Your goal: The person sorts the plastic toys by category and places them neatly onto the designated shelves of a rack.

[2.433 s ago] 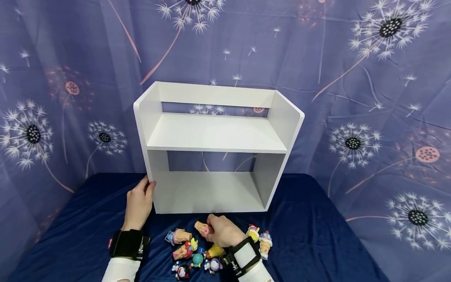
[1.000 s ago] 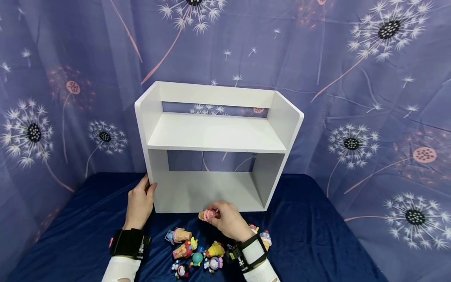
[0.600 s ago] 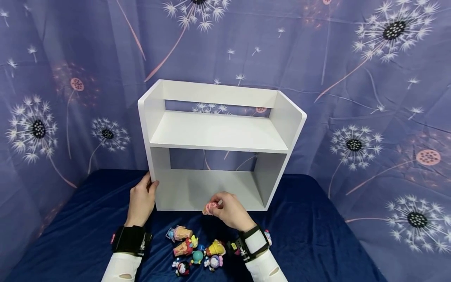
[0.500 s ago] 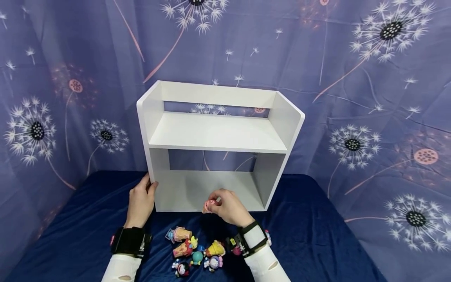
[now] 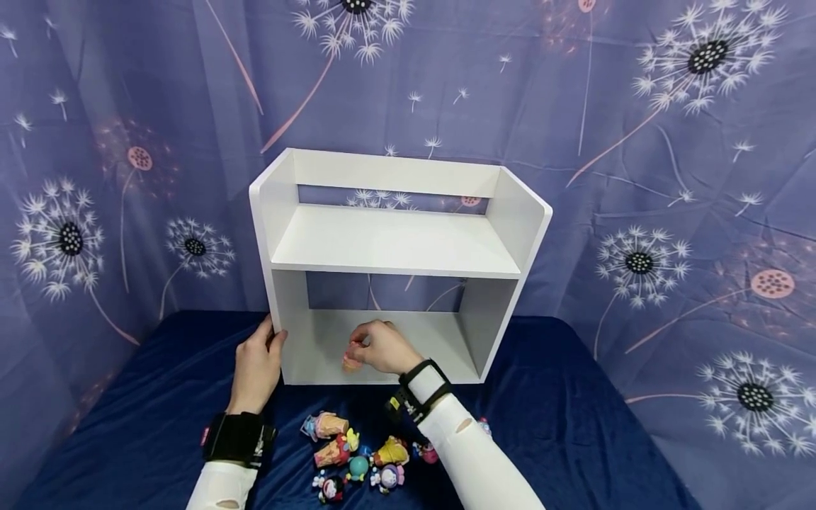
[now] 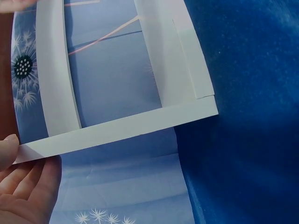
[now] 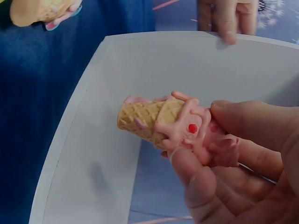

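Note:
My right hand (image 5: 385, 347) pinches a toy ice cream cone figurine (image 5: 351, 357) inside the lower compartment of the white shelf (image 5: 395, 270). In the right wrist view, the figurine (image 7: 187, 123) has a tan waffle cone and a pink swirled top with a red dot. Thumb and fingertips hold it by the pink part, and the cone end points away from the palm. My left hand (image 5: 256, 368) grips the shelf's left side panel near its bottom. The left wrist view shows the thumb on one face of the panel (image 6: 117, 128) and the fingers on the other.
Several small toy figurines lie on the dark blue cloth (image 5: 574, 425) before the shelf. Among them are a blue-topped cone (image 5: 325, 426), a red one (image 5: 336, 449), a yellow one (image 5: 390, 451) and a teal round one (image 5: 358, 467). A purple dandelion curtain (image 5: 408, 85) hangs behind.
My right hand lifted the pink cone figurine from among the toys, then carried it forward and left into the lower compartment. The figurine now stands more upright. The left hand stays on the side panel.

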`<state>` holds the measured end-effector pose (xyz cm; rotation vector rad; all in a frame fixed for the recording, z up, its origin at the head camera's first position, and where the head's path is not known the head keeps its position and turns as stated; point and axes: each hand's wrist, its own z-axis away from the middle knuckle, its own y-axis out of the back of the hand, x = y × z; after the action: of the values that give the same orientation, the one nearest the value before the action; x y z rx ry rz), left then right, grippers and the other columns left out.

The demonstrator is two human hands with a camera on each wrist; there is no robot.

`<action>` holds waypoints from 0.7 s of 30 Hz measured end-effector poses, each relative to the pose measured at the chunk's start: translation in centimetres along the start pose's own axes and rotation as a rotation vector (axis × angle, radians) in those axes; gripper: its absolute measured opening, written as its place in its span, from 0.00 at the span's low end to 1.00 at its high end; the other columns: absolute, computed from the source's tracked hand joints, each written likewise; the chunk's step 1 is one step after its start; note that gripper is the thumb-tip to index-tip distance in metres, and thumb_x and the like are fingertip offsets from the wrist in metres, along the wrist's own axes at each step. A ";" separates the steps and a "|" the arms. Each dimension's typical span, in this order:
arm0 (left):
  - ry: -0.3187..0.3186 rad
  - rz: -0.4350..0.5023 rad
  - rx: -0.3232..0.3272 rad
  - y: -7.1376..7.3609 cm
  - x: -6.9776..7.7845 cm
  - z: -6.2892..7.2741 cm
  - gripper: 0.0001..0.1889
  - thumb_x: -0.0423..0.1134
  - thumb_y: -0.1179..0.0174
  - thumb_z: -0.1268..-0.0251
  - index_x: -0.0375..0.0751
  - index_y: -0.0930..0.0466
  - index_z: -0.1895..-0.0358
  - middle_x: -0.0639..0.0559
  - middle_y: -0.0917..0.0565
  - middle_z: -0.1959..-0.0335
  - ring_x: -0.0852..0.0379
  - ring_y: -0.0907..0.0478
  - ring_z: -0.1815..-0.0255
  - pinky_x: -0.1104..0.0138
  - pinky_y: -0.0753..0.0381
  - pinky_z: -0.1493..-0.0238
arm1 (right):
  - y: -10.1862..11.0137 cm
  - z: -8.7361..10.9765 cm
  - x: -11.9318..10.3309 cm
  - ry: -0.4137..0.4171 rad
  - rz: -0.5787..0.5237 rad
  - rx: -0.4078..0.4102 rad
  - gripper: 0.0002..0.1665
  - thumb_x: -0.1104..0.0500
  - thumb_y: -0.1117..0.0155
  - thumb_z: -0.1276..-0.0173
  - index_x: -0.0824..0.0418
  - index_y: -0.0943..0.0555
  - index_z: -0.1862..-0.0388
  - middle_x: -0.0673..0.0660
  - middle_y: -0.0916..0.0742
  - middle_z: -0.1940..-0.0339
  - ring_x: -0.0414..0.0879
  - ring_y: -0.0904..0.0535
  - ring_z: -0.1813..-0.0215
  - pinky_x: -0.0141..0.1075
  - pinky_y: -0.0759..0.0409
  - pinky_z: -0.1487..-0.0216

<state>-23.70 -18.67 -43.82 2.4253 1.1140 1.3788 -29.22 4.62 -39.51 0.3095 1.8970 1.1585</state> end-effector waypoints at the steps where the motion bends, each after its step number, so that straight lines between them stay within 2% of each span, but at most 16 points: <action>1: -0.001 -0.001 0.004 0.0 0.0 0.0 0.17 0.29 0.44 0.28 0.34 0.25 0.39 0.31 0.17 0.54 0.36 0.18 0.55 0.46 0.22 0.59 | -0.2 -0.4 -0.1 -0.001 -0.001 -0.006 0.03 0.58 0.34 0.33 0.55 0.14 0.64 0.43 0.15 0.69 0.35 0.27 0.76 0.28 0.30 0.72; 5: 0.000 -0.004 0.012 0.0 0.1 0.3 0.16 0.29 0.44 0.29 0.34 0.25 0.40 0.31 0.17 0.54 0.36 0.18 0.56 0.46 0.22 0.59 | -1.2 -1.9 -0.6 -0.014 -0.029 -0.037 0.02 0.60 0.33 0.34 0.55 0.15 0.68 0.42 0.17 0.73 0.34 0.28 0.77 0.27 0.31 0.74; 8: -0.002 -0.004 0.015 0.1 0.1 0.4 0.16 0.29 0.44 0.29 0.34 0.24 0.40 0.31 0.17 0.54 0.36 0.18 0.56 0.46 0.22 0.60 | -1.9 -2.9 -1.0 -0.017 -0.034 -0.048 0.08 0.60 0.33 0.35 0.56 0.19 0.74 0.43 0.22 0.81 0.36 0.34 0.82 0.28 0.37 0.77; 12: -0.011 -0.006 0.023 0.1 0.1 0.3 0.15 0.30 0.44 0.28 0.34 0.24 0.42 0.31 0.17 0.55 0.36 0.18 0.57 0.46 0.22 0.62 | -3.1 -4.2 -1.5 -0.016 -0.001 -0.039 0.12 0.61 0.32 0.37 0.58 0.23 0.78 0.44 0.26 0.84 0.37 0.38 0.82 0.28 0.40 0.78; 15: -0.019 -0.009 0.023 0.1 0.1 0.2 0.15 0.30 0.44 0.28 0.34 0.24 0.41 0.32 0.16 0.55 0.36 0.18 0.58 0.46 0.22 0.62 | -4.1 -5.0 -2.0 -0.030 0.030 -0.033 0.07 0.60 0.31 0.38 0.59 0.19 0.74 0.45 0.21 0.79 0.36 0.32 0.78 0.27 0.35 0.75; 17: -0.027 -0.009 0.017 0.1 0.0 0.2 0.15 0.30 0.44 0.28 0.35 0.24 0.41 0.32 0.16 0.55 0.36 0.18 0.58 0.46 0.22 0.62 | -4.8 -5.4 -2.3 -0.048 0.048 -0.029 0.04 0.60 0.31 0.38 0.60 0.14 0.67 0.46 0.17 0.73 0.36 0.27 0.72 0.26 0.31 0.70; 21: -0.039 -0.004 0.006 0.1 -0.1 0.1 0.15 0.31 0.44 0.28 0.35 0.25 0.40 0.32 0.16 0.56 0.37 0.17 0.59 0.48 0.22 0.63 | -6.1 -6.0 -3.0 -0.083 0.089 -0.021 0.09 0.59 0.31 0.39 0.59 0.13 0.60 0.48 0.15 0.67 0.38 0.24 0.66 0.26 0.28 0.64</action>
<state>-23.56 -18.75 -43.90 2.4413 1.1150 1.3222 -30.82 -4.04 -41.68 0.4281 1.8136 1.2053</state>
